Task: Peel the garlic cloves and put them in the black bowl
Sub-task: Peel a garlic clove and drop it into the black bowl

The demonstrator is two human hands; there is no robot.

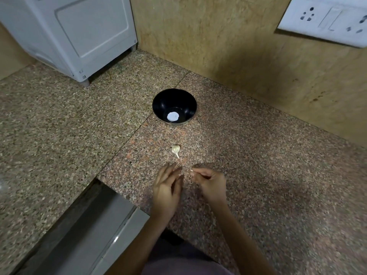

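- Your garlic [176, 149], pale and papery with a short stem, lies on the tabletop [258, 155] near the black bowl [164, 100].
- Farther from the bowl, your left hand [166, 187] is spread; your right hand [210, 183] is curled and blurred, so I cannot tell if it is pinching anything.

The left hand [165, 187] and right hand [210, 183] are near the garlic [176, 150], the black bowl [164, 100] beyond it

One wide-angle camera, worn on the person's head, looked forward and steeply down from close above the speckled pinkish-brown granite countertop [258, 155], its frame reaching the beige stone back wall [218, 46]
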